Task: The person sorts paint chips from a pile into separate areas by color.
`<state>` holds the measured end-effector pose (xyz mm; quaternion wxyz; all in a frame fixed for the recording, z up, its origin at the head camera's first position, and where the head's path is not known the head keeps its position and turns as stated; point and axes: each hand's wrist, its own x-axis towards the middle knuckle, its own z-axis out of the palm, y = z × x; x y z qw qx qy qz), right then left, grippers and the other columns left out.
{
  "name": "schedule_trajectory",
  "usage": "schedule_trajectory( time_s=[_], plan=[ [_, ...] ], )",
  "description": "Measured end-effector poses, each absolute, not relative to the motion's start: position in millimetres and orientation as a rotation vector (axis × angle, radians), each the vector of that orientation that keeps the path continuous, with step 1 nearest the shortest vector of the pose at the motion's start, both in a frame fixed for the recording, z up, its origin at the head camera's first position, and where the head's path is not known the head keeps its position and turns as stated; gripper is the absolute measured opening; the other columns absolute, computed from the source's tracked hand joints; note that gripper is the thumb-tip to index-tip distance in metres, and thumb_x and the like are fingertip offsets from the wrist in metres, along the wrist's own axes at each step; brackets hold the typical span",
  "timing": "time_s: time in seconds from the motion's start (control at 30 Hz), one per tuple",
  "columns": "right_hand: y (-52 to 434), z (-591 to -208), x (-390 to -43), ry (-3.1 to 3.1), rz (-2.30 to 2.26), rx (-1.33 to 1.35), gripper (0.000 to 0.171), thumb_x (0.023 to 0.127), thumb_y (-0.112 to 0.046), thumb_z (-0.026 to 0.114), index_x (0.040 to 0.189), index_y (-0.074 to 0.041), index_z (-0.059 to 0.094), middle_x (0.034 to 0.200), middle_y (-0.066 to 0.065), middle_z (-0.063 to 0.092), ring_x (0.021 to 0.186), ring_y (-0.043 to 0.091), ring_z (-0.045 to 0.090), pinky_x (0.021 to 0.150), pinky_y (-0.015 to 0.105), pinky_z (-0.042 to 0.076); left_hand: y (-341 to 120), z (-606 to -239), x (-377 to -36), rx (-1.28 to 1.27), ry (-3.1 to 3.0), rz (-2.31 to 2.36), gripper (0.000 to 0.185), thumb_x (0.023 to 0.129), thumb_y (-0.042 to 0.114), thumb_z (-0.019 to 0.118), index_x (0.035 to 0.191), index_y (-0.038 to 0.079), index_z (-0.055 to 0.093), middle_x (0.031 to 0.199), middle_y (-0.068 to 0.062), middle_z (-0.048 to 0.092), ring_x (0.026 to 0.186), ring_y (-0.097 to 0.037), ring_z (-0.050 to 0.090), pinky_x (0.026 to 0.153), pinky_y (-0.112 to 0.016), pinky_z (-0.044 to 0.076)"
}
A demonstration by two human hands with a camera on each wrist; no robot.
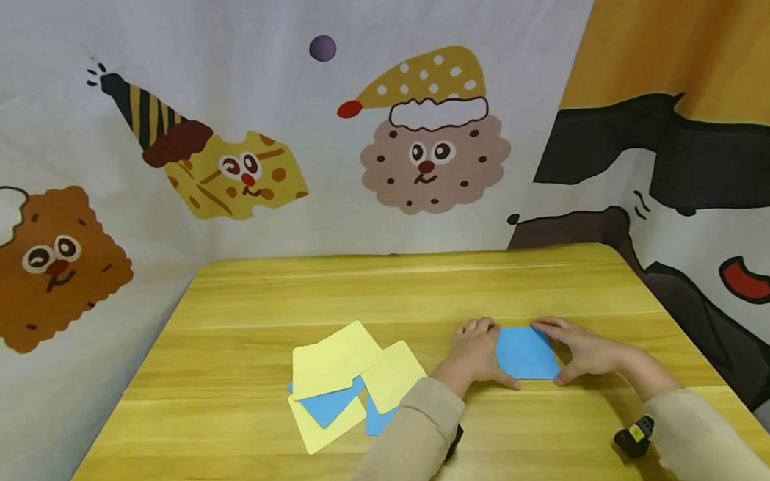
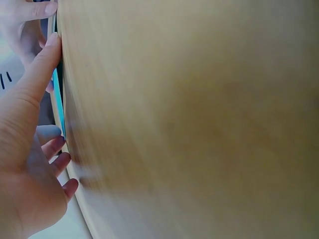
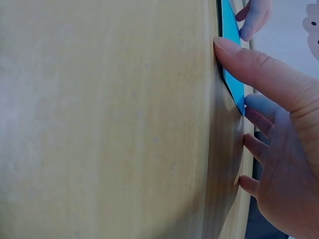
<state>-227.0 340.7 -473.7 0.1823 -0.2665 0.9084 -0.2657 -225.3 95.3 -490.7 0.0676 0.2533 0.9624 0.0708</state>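
Observation:
A blue card (image 1: 526,353) lies on the right half of the wooden table, between both hands. At its left side, my left hand (image 1: 474,353) holds it, thumb at the near corner and index finger at the far corner. My right hand (image 1: 586,349) grips the opposite side the same way, thumb near and index finger far. In the left wrist view the blue card (image 2: 59,97) shows as a thin strip between thumb (image 2: 44,64) and fingers. The right wrist view shows the blue card (image 3: 232,74) partly hidden behind the right thumb (image 3: 259,67).
Left of the hands, a loose pile of yellow cards (image 1: 335,357) and blue cards (image 1: 332,407) overlaps on the table (image 1: 204,428). The left sleeve (image 1: 411,445) covers part of the pile's right side. A cartoon-printed cloth (image 1: 292,239) hangs behind the table.

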Motion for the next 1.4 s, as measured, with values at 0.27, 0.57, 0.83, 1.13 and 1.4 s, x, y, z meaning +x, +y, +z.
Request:
schedule_trajectory(
  time_s=[0.27,0.57,0.83,1.13,1.4],
  plan=[
    [342,-472,-228,2.534,-0.756,-0.731,0.105,0.068,-0.026,0.086,0.148,0.004,0.026,0.149,0.027,0.019,0.131,0.054,0.021,0.093,0.066,0.03,94,-489,-224,0.777,2.888,0.248,0.108,0.06,0.079,0.066,0.148,0.024,0.037,0.142,0.011,0.035,0.128,-0.01,0.031,0.103,-0.031,0.028],
    [343,-475,-225,2.563,-0.791,-0.749,0.105,0.067,-0.03,0.086,0.148,0.005,0.027,0.148,0.029,0.021,0.13,0.052,0.024,0.093,0.064,0.033,91,-488,-224,0.794,2.87,0.309,0.111,0.061,0.077,0.068,0.15,0.021,0.034,0.143,0.01,0.034,0.13,-0.011,0.03,0.105,-0.032,0.027],
    [343,-473,-218,2.649,-0.892,-0.737,0.104,0.065,-0.031,0.088,0.146,0.003,0.032,0.148,0.027,0.021,0.13,0.052,0.022,0.092,0.068,0.031,89,-486,-224,0.818,2.844,0.379,0.113,0.061,0.076,0.069,0.151,0.018,0.032,0.147,0.007,0.032,0.133,-0.012,0.029,0.107,-0.035,0.026],
    [333,-462,-210,2.715,-0.953,-0.759,0.1,0.07,-0.03,0.086,0.148,-0.003,0.03,0.149,0.023,0.024,0.131,0.048,0.025,0.092,0.07,0.03,78,-480,-224,0.831,2.869,0.506,0.115,0.059,0.075,0.072,0.15,0.015,0.033,0.146,0.004,0.036,0.133,-0.015,0.032,0.106,-0.037,0.028],
    [321,-468,-205,2.791,-0.996,-0.808,0.101,0.07,-0.031,0.086,0.15,-0.006,0.03,0.147,0.024,0.026,0.129,0.05,0.027,0.088,0.072,0.031,64,-471,-221,0.844,2.878,0.574,0.114,0.061,0.073,0.073,0.149,0.012,0.035,0.146,0.001,0.037,0.133,-0.017,0.033,0.106,-0.038,0.028]
  ],
)
